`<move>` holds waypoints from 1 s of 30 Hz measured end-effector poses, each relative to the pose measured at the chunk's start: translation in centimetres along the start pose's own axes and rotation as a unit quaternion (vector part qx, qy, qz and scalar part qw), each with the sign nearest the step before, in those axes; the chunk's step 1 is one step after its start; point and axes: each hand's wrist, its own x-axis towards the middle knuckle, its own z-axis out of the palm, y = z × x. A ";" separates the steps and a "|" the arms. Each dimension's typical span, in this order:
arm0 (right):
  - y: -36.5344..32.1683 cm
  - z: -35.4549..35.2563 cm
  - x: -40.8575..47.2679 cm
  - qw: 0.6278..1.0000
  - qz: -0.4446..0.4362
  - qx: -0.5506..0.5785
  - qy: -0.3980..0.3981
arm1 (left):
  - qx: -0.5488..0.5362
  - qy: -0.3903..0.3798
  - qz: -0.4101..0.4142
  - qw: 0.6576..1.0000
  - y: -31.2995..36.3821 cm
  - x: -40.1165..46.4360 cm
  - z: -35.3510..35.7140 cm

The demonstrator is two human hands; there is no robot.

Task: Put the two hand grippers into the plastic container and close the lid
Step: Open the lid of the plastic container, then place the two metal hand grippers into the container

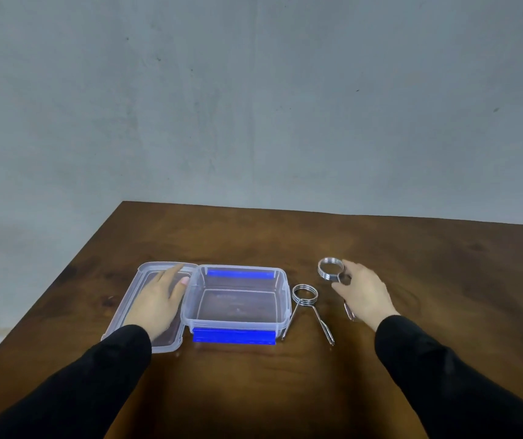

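— Any lettering on the plastic container (234,299) between the hands?

— None legible; a faint embossed mark on its clear base is too blurred to read.

— And the lid (146,307) under the left hand (158,299)?

— No text or label shows.

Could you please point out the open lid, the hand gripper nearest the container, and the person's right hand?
open lid (133,299): head view, bare left part.
nearer hand gripper (305,294): head view, coil ring.
right hand (364,294): head view, back of hand.
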 end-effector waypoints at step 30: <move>-17.6 7.7 -0.8 0.911 -0.275 -0.061 -0.302 | -0.125 -0.141 0.070 0.980 -4.4 1.4 1.9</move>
